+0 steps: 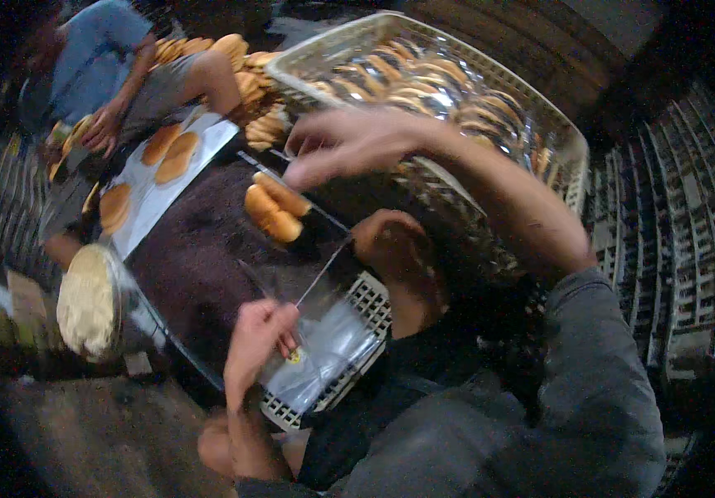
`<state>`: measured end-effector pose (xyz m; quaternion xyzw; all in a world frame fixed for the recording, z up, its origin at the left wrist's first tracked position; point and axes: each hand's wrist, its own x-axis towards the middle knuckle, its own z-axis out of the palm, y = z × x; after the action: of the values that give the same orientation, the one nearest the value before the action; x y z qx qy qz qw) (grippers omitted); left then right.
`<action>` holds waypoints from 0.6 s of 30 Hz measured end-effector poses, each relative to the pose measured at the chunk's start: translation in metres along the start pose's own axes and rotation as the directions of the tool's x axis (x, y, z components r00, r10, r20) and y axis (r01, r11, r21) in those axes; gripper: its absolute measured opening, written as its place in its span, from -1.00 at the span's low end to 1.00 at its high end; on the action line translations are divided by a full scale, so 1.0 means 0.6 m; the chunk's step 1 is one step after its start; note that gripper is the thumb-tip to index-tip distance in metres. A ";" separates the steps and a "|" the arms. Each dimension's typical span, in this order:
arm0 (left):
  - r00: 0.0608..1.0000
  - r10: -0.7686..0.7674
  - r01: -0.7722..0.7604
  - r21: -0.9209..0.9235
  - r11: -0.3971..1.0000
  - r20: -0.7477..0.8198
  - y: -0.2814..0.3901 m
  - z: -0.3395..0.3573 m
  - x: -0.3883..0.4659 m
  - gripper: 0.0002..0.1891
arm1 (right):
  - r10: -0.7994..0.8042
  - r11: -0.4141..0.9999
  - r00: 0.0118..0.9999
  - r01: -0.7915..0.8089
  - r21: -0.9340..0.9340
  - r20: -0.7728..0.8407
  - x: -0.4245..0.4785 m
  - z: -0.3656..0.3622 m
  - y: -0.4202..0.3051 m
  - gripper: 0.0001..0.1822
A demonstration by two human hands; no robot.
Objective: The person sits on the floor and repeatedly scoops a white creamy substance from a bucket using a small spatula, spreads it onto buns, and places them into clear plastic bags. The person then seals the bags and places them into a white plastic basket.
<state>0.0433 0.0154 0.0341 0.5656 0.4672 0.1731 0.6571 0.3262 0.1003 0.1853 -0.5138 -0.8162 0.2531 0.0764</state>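
Observation:
My left hand (264,330) has its fingers closed on what looks like a clear plastic bag (308,333), over a stack of clear bags (311,386) in a small pale plastic basket (370,295). Blurred by motion, my right hand (345,146) is above and to the right of some golden bread rolls (273,208); its fingers are apart, with nothing visible between them. The rolls lie close together beside a thin pale edge. A dark brown surface (202,249) stretches between my left hand and a white tray (177,180) holding flat round breads.
A large pale crate (556,118) beyond my right arm holds rows of wrapped breads with dark filling. Unwrapped breads (230,50) are heaped beside it. Another person (102,124) sits at upper left, holding bread. A round tub of cream-coloured spread (87,302) stands at left.

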 end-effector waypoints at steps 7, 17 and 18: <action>0.703 -0.009 -0.359 -0.366 0.859 -0.712 -0.017 -0.141 -0.031 -0.40 | -0.246 0.814 0.891 0.404 0.417 -0.383 0.153 0.231 -0.250 -0.74; 0.641 0.123 -0.752 -0.588 0.299 -0.757 -0.021 -0.185 -0.088 -0.72 | 0.247 0.469 0.919 0.164 0.868 -0.307 0.020 0.301 -0.270 -0.88; 0.589 0.115 -0.783 -0.528 0.329 -0.800 -0.023 -0.177 -0.082 -0.77 | 0.236 0.493 0.910 0.189 0.849 -0.340 0.015 0.303 -0.275 -0.86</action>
<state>-0.0719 0.0358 0.0506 0.1779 0.3122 0.7491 0.5566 0.1200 -0.0092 0.1091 -0.4570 -0.5330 0.5153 0.4914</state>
